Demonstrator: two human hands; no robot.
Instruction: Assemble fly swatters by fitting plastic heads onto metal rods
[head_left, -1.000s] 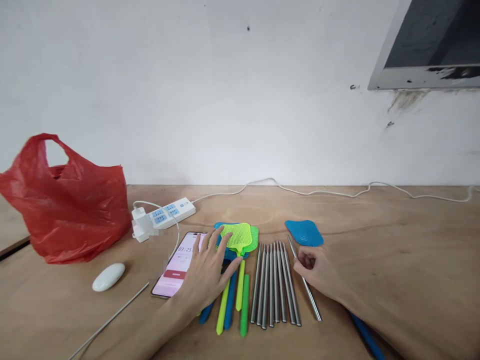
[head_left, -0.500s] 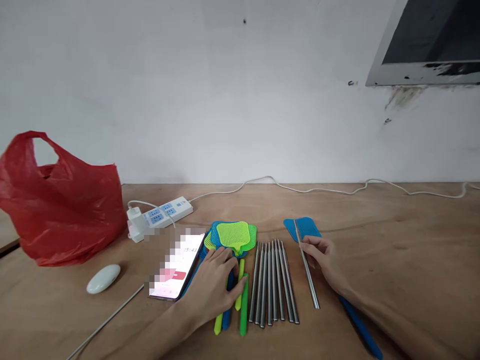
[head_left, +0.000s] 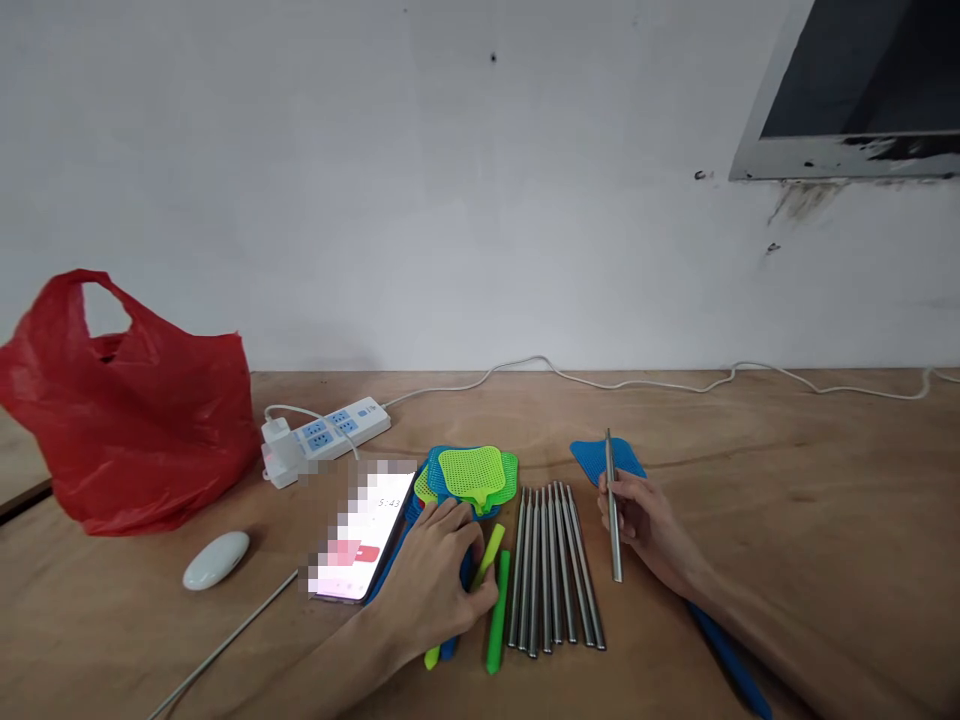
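In my right hand is a thin metal rod, pinched between thumb and fingers and raised at a slant. Behind it lies a blue mesh fly swatter head; a blue handle shows beyond my wrist. My left hand rests by a pile of fly swatter heads, its thumb and fingers closed around a yellow-green handle. Beside it lies a green handle. Several metal rods lie side by side between my hands. My left hand partly hides other handles.
To the left stands a red plastic bag. A white power strip with a cable lies near the wall. A lit phone is close to my left hand, and a white rounded object lies farther left.
My right hand has lifted and turned the metal rod, its near end now off the table. In my left hand the yellow-green handle has tilted, its far end swinging right.
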